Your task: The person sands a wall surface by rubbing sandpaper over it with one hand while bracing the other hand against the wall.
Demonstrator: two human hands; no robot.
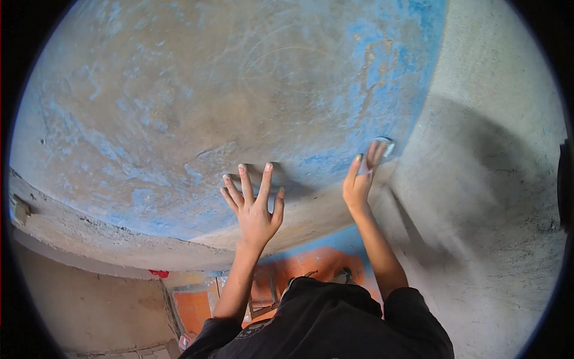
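A worn wall [209, 90] with patchy blue paint fills the upper view. My left hand [254, 209] rests its fingertips on the lower part of this surface, fingers spread, with nothing in it. To the right, my right hand [362, 176] holds a small pale, flat pad [387, 147] against the blue paint near the corner. The fingers of that hand are partly blurred, and the pad's exact kind cannot be made out.
A grey plaster wall [490, 179] meets the blue one at the right. A rough ledge [119, 239] runs along the lower left. Below are orange floor tiles [192, 308], a wooden frame [263, 308] and a small red object [159, 273].
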